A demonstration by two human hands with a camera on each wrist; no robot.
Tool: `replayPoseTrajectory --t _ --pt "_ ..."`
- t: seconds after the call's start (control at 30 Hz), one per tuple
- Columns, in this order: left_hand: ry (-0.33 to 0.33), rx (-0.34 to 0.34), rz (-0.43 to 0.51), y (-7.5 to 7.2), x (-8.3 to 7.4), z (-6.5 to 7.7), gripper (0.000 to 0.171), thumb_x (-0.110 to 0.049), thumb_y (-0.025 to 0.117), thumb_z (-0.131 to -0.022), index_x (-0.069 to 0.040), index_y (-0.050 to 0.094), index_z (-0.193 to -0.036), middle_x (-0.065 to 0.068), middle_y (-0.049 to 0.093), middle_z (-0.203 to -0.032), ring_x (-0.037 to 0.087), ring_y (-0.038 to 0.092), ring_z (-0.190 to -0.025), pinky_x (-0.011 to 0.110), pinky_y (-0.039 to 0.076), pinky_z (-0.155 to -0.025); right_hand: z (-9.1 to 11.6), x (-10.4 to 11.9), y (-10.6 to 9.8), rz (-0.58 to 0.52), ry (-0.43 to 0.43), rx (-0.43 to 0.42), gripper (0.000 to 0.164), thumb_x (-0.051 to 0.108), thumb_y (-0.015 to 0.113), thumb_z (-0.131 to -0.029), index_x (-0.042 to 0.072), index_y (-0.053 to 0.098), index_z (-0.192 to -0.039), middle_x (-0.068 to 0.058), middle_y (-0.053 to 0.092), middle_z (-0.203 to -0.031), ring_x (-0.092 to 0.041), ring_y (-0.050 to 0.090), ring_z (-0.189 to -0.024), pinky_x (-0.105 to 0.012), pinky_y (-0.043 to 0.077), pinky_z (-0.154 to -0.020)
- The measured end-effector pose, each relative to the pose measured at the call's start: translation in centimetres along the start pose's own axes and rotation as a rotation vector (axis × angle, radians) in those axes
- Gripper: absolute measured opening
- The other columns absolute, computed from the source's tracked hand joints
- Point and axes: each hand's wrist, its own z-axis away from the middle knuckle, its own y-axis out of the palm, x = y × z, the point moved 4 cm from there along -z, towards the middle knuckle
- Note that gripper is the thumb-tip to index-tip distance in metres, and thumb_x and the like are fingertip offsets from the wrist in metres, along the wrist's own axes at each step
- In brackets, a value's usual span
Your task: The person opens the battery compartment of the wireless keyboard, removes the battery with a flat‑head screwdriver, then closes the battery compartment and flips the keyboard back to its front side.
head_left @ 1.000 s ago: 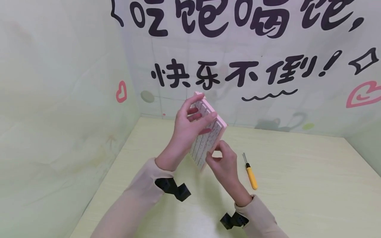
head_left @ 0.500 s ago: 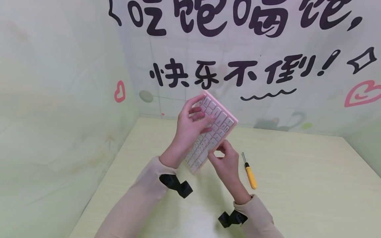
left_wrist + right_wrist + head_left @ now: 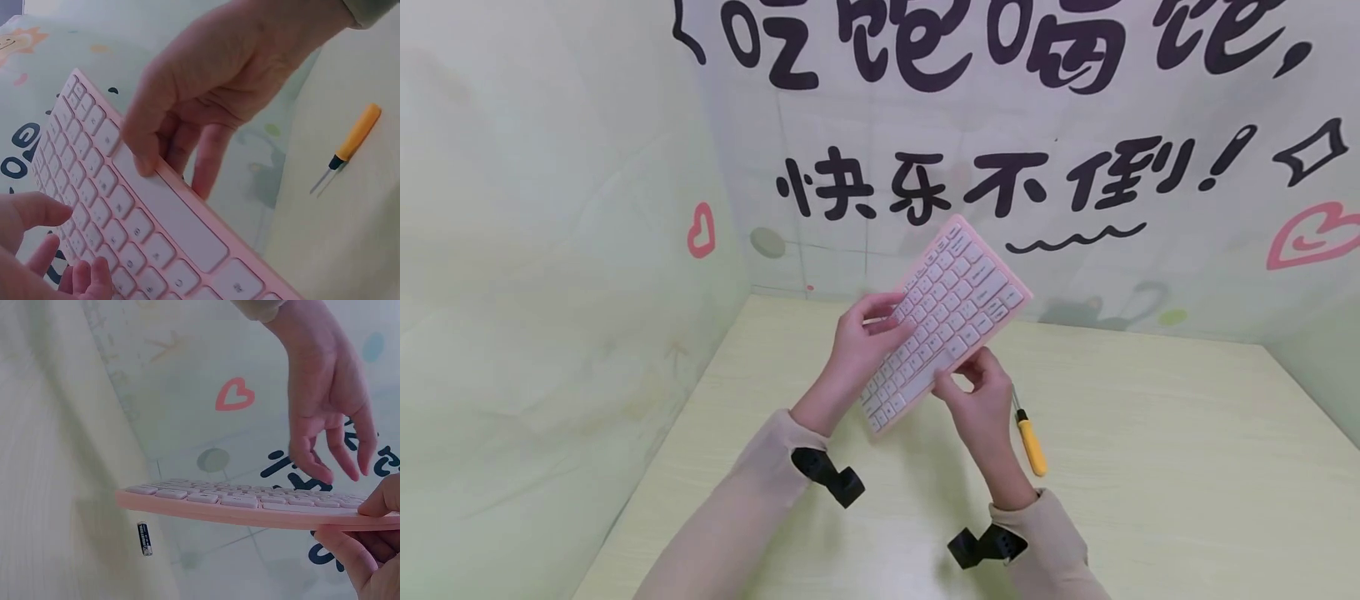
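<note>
A pink keyboard (image 3: 958,296) with white keys is held tilted above the table, its key side facing the head camera. My right hand (image 3: 983,408) pinches its long edge by the space bar, thumb on the key side and fingers behind. My left hand (image 3: 856,354) hovers at the opposite long edge, its fingers loosely bent over the keys in the head view. From the right wrist, a gap shows between the left fingertips (image 3: 326,478) and the keys.
A screwdriver (image 3: 1032,442) with a yellow handle lies on the table (image 3: 1165,467), right of my right hand. The right wrist view also shows a small dark battery (image 3: 144,539) beyond the keyboard. A printed wall sheet (image 3: 1210,275) stands at the back.
The keyboard has turned from nearly edge-on to show its keys, its upper end swinging right. My left hand has come off its upper end and moved down; my right hand keeps its pinch.
</note>
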Motion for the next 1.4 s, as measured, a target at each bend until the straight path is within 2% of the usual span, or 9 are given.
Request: replayPoseTrajectory --t 0.17,0.3,0.43,0.6,0.77,0.97,1.13,1.27,1.4 --pt "-0.055 -0.058 -0.022 -0.6 2.2 0.1 0.039 -0.01 0.068 -0.082 -0.014 0.057 -0.119 0.006 0.051 -0.112 0.021 0.054 -0.099 0.03 0.049 -0.08 -0.2 -0.3 -0.3 -0.076 0.066 0.002 0.027 -0.013 0.056 -0.079 -0.012 0.054 -0.106 -0.018 0.057 -0.093 -0.02 0.059 -0.081 -0.027 0.053 -0.062" --pt "-0.099 -0.093 0.0 -1.0 4.0 0.2 0.04 -0.006 0.068 -0.082 -0.013 0.057 -0.12 0.008 0.052 -0.111 0.021 0.053 -0.098 0.029 0.048 -0.081 -0.5 -1.1 -0.6 -0.161 0.119 -0.009 0.025 -0.013 0.056 -0.08 -0.011 0.053 -0.105 -0.016 0.055 -0.092 -0.017 0.06 -0.079 -0.032 0.054 -0.06" --pt "-0.118 -0.106 0.031 -1.1 5.4 0.5 0.041 -0.002 0.066 -0.081 -0.012 0.058 -0.12 0.009 0.052 -0.11 0.022 0.052 -0.098 0.029 0.048 -0.082 -0.8 -2.3 -0.7 -0.212 0.12 -0.025 0.022 -0.01 0.057 -0.082 -0.008 0.054 -0.103 -0.014 0.055 -0.09 -0.018 0.061 -0.079 -0.035 0.054 -0.06" --pt "-0.133 -0.147 0.042 -1.5 6.5 1.2 0.042 -0.001 0.066 -0.08 -0.011 0.058 -0.12 0.009 0.051 -0.109 0.023 0.049 -0.098 0.03 0.047 -0.082 -0.9 -2.6 -0.9 -0.23 0.117 -0.044 0.021 -0.008 0.058 -0.082 -0.007 0.054 -0.103 -0.014 0.054 -0.09 -0.02 0.061 -0.08 -0.036 0.053 -0.061" --pt "-0.165 -0.205 0.069 -2.2 7.5 1.6 0.052 0.004 0.064 -0.077 -0.011 0.053 -0.126 0.01 0.048 -0.113 0.024 0.046 -0.1 0.032 0.044 -0.086 -1.1 -2.8 -1.0 -0.265 0.143 -0.067 0.021 -0.01 0.057 -0.081 -0.007 0.054 -0.101 -0.015 0.055 -0.089 -0.02 0.061 -0.078 -0.038 0.053 -0.06" --pt "-0.205 -0.229 0.091 -3.0 8.6 1.9 0.058 0.006 0.061 -0.076 -0.01 0.049 -0.13 0.012 0.044 -0.121 0.027 0.04 -0.108 0.037 0.04 -0.091 -1.3 -3.0 -1.3 -0.297 0.157 -0.069 0.022 -0.009 0.058 -0.081 -0.007 0.054 -0.102 -0.016 0.057 -0.089 -0.021 0.062 -0.076 -0.039 0.053 -0.06" --pt "-0.212 -0.187 0.207 -3.5 9.4 2.1 0.056 0.01 0.055 -0.08 -0.007 0.044 -0.133 0.017 0.037 -0.125 0.027 0.046 -0.104 0.04 0.044 -0.089 -1.4 -3.1 -1.5 -0.33 0.165 -0.08 0.022 -0.011 0.057 -0.081 -0.008 0.053 -0.102 -0.016 0.056 -0.088 -0.02 0.061 -0.072 -0.038 0.053 -0.06" --pt "-0.205 -0.098 0.355 -3.4 9.8 2.3 0.057 0.012 0.047 -0.085 -0.009 0.038 -0.136 0.02 0.046 -0.12 0.024 0.058 -0.094 0.039 0.049 -0.083 -1.5 -3.1 -1.7 -0.349 0.19 -0.108 0.022 -0.013 0.056 -0.08 -0.007 0.053 -0.1 -0.015 0.055 -0.086 -0.018 0.06 -0.07 -0.036 0.054 -0.059" --pt "-0.197 -0.041 0.409 -3.4 9.8 2.4 0.057 0.011 0.043 -0.088 -0.012 0.033 -0.139 0.02 0.053 -0.115 0.02 0.061 -0.091 0.034 0.05 -0.08 -1.6 -3.2 -1.8 -0.361 0.215 -0.124 0.022 -0.013 0.056 -0.08 -0.007 0.052 -0.1 -0.014 0.055 -0.086 -0.017 0.059 -0.07 -0.035 0.054 -0.059"
